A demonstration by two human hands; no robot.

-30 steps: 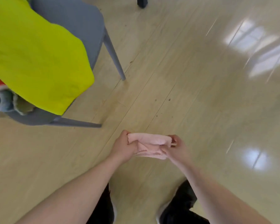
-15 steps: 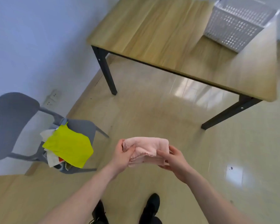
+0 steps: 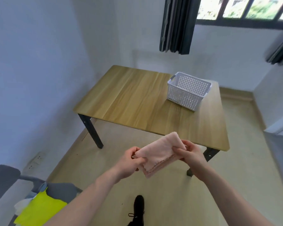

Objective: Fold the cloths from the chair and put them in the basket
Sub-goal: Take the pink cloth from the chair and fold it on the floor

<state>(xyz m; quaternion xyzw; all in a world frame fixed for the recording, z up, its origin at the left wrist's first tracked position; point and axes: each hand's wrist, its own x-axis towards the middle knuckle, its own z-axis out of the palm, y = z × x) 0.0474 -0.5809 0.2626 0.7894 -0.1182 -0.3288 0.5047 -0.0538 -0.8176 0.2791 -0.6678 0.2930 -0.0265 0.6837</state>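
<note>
Both hands pinch folded pink cloth (image 3: 160,154), layered edges showing: left hand (image 3: 129,162), right hand (image 3: 190,154), before table's (image 3: 137,101) near edge; white basket (image 3: 188,90) at its far right, open tabletop between

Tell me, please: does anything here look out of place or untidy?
Mostly no. The pink cloth is folded and held between both hands. The white basket stands upright on the table, turned askew to its edges. Only the cloths on the chair lie in a loose heap.
</note>
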